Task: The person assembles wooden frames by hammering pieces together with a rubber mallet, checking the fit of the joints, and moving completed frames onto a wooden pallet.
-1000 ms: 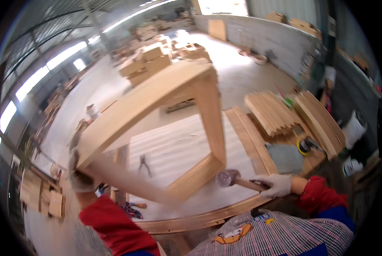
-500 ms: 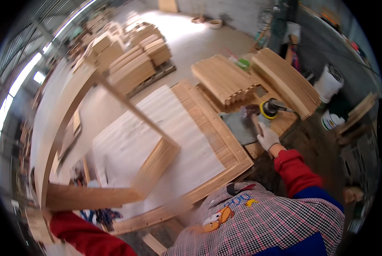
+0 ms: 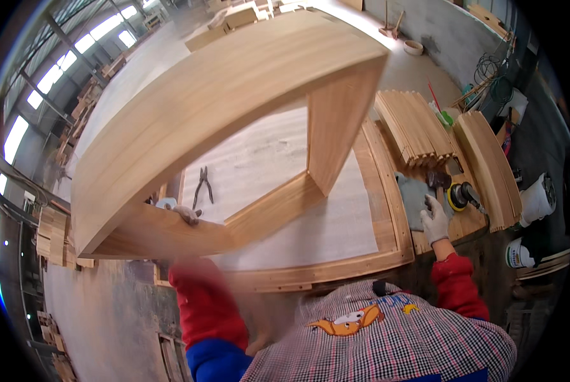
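A large open wooden frame of wide boards is tilted up above the workbench. My left hand, in a glove, is closed over the edge of its lower near board; the rest of that hand is hidden behind the wood. To the right, my gloved right hand lies over a grey cloth with its fingers apart. Just beyond those fingers sits a dark-headed mallet. Its handle is hard to make out. Beside it rests a sander with a yellow rim.
White sheeting covers the wood-edged bench, with pliers lying on it. Stacked slats and curved boards stand at the right. White buckets are on the floor beyond.
The wooden frame has swung up and rightward with my left hand and now fills the upper middle. My right hand has let go of the mallet's handle. The view has turned left.
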Tool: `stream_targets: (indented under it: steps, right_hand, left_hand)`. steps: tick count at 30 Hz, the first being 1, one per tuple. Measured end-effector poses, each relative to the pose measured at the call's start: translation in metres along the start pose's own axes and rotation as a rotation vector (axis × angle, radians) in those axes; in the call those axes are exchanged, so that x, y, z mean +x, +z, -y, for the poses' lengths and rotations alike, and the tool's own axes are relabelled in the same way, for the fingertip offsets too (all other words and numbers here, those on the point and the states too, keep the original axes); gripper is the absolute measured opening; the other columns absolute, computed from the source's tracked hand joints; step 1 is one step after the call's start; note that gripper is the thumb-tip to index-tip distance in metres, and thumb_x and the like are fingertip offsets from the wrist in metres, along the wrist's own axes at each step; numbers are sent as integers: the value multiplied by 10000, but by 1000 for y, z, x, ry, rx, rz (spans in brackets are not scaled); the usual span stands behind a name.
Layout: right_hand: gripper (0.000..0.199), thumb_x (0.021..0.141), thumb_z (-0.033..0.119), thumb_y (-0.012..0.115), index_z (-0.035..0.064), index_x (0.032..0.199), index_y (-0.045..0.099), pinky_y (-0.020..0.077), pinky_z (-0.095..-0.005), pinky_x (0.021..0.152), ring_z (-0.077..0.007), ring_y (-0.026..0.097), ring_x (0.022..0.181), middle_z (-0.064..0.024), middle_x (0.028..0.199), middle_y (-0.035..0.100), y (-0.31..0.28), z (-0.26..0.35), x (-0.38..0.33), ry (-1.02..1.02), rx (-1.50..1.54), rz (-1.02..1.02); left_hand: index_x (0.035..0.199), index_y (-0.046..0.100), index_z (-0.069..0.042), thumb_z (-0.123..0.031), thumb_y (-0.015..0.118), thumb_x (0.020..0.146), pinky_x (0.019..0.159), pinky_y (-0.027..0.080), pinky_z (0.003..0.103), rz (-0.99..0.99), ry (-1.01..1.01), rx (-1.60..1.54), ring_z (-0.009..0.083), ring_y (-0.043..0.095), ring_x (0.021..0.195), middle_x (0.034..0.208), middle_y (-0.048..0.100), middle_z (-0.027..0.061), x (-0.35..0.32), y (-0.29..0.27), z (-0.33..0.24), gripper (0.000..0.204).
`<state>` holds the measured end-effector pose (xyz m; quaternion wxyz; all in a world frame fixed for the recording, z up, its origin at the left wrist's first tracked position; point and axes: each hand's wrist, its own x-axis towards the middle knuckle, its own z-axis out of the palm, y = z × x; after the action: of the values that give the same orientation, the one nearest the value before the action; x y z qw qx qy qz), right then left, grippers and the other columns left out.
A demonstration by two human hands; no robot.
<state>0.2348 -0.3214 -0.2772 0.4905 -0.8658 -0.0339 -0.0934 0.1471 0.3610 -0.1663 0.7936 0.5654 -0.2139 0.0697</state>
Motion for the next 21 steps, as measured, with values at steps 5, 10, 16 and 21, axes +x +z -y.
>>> stream_targets:
  steps: [5,10,16,21]
  right_hand:
    - [402,844,47,524,-2,1239,466,397,-269,911,-174,523,1042,-100,1132,546,15,87,9,15,449,181]
    - [424,901,206,536,57,1286,435,452,-290,837,-143,540,937,-67,1092,547,8,134,-3,135,827,346]
    - [629,889,557,424,116,1334,373,465,-412,843,-266,544,1008,-105,1230,490,28,132,-11,421,1211,323]
    - [612,921,518,394,52,1317,403,420,-392,922,-241,488,1128,-114,1229,518,40,27,-38,844,1044,123]
  left_hand:
    - [758,511,-31,-398,343,959,562,453,303,-595,260,420,200,515,596,695,530,88,47,80,-47,451]
    - [721,581,-45,-287,495,925,585,464,251,-975,275,644,141,562,657,720,589,40,115,194,-50,328]
    - [650,570,-123,-260,608,808,591,410,365,-574,332,1747,228,522,615,655,554,47,78,241,61,212]
    - [688,561,-134,-408,608,786,733,362,385,-282,84,1715,239,531,723,702,560,38,16,295,113,295]
